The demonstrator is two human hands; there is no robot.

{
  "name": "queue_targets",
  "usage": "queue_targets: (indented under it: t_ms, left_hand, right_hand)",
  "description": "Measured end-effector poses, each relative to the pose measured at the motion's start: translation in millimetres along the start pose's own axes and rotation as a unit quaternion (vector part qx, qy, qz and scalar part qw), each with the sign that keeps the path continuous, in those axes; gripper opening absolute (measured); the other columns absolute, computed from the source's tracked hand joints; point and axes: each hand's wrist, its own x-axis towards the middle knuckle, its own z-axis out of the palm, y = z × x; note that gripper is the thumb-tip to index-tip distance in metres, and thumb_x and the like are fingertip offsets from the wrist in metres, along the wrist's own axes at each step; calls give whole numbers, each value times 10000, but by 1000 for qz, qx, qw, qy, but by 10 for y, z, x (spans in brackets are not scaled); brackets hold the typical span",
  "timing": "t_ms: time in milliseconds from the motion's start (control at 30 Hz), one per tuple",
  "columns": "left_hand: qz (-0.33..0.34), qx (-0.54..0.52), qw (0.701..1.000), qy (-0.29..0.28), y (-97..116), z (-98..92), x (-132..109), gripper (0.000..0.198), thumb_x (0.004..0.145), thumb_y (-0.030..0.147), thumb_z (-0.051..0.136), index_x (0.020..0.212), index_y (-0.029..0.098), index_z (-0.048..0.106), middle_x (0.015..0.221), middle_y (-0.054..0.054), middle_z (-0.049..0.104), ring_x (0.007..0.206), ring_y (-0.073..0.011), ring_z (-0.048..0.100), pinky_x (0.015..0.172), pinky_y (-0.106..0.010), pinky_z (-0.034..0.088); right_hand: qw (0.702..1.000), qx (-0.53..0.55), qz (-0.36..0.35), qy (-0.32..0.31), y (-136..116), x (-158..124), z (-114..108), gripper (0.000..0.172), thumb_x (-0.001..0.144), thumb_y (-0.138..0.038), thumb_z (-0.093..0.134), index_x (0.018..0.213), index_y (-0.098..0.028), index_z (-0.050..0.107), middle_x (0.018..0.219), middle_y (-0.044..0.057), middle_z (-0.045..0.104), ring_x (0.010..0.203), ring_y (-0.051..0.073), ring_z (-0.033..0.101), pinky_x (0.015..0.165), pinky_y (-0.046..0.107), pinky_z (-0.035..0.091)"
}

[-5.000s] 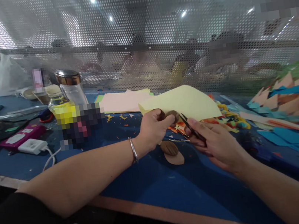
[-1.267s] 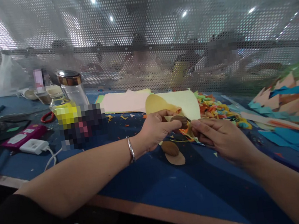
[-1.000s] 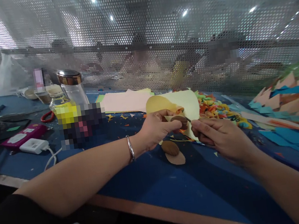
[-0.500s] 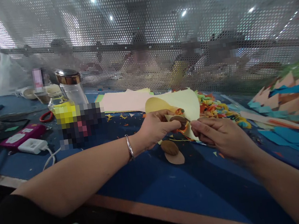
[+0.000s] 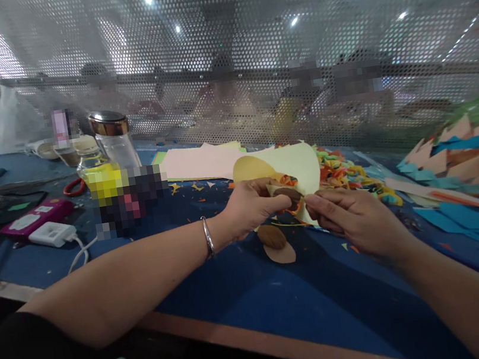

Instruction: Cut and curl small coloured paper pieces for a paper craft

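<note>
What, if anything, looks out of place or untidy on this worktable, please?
Nothing looks damaged, but the blue table is littered: a heap of colourful shreds lies beside the yellow sheet, which curls over in the left hand.

Left hand [image 5: 248,208] and right hand [image 5: 353,219] meet mid-bench [image 5: 261,296], with the sheet [image 5: 300,161] between and behind them. Cut-outs [image 5: 276,243] lie just before the left hand. Jar [image 5: 115,141] and charger [image 5: 52,234] sit far left, scraps [image 5: 346,172] behind the right hand, offcuts [image 5: 467,169] far right, and the mesh [image 5: 247,52] behind all.
</note>
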Motion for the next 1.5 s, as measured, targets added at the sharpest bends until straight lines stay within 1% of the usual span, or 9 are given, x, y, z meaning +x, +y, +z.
queue_targets:
  t_ms: [233, 467, 600, 733, 833, 967, 1200, 1400, 1500]
  left_hand:
    - [-10, -6, 1000, 5, -51, -25, 27, 108, 691, 43, 728, 781, 95, 757, 752, -29, 726, 679, -79, 621, 657, -219, 449]
    - [-7, 21, 1000, 8, -71, -31, 41, 51, 684, 67, 736, 713, 109, 734, 684, -6, 677, 635, -74, 568, 644, -235, 432]
    - [-6, 58, 998, 5, -75, -59, 50, 56, 678, 96, 741, 731, 112, 730, 697, -12, 680, 656, -85, 570, 658, -248, 432]
    - [-5, 85, 996, -9, -50, -81, 35, 74, 663, 114, 742, 640, 131, 674, 644, 16, 628, 620, -78, 532, 629, -247, 416]
    - [-9, 89, 996, -23, -43, -93, 35, 49, 654, 115, 740, 667, 133, 696, 680, 3, 665, 639, -85, 562, 648, -246, 440]
    - [-12, 93, 995, -32, -64, -118, 60, 78, 645, 137, 748, 722, 130, 738, 726, -16, 713, 674, -95, 602, 680, -245, 468]
    - [2, 106, 994, -37, -59, -138, 72, 67, 620, 121, 742, 685, 130, 735, 705, -14, 708, 663, -96, 596, 626, -221, 462]
    - [11, 115, 992, -59, -47, -143, 76, 41, 646, 117, 733, 676, 144, 724, 683, -6, 693, 657, -96, 592, 623, -214, 481]
    - [-9, 144, 988, -64, -58, -160, 88, 56, 651, 124, 752, 694, 146, 724, 699, -24, 708, 680, -117, 619, 658, -237, 521]
  right_hand:
    - [1000, -3, -9, -13, -14, 3, -5, 667, 830, -860, 588, 639, -222, 552, 466, -68, 303, 408, 87, 249, 387, 244, 158]
    - [999, -45, -10, -3, 67, 14, -34, 680, 823, -863, 595, 626, -213, 549, 508, -47, 359, 443, 91, 301, 415, 244, 207]
    - [995, -87, -54, 8, 31, 11, -31, 693, 868, -852, 546, 593, -216, 533, 515, -30, 394, 447, 102, 337, 427, 262, 250]
    - [989, -103, -105, 5, -44, 7, -9, 698, 897, -831, 532, 549, -226, 503, 470, -33, 374, 429, 110, 327, 427, 281, 260]
    - [989, -105, -105, -1, -61, 7, 0, 704, 876, -852, 540, 551, -227, 505, 473, -33, 377, 425, 112, 332, 412, 282, 250]
    - [988, -112, -110, -2, -52, 12, -1, 708, 889, -848, 522, 546, -230, 484, 476, -33, 370, 431, 114, 344, 418, 281, 263]
    - [982, -148, -119, 8, -42, 8, -4, 719, 921, -844, 465, 554, -228, 520, 473, -18, 415, 454, 126, 380, 467, 289, 309]
    - [986, -130, -106, 7, -17, 9, -7, 700, 921, -819, 506, 555, -222, 513, 501, -20, 409, 459, 118, 374, 452, 280, 300]
    - [989, -110, -98, 4, -33, 5, -1, 692, 907, -821, 526, 563, -220, 528, 501, -23, 406, 451, 111, 355, 436, 276, 284]
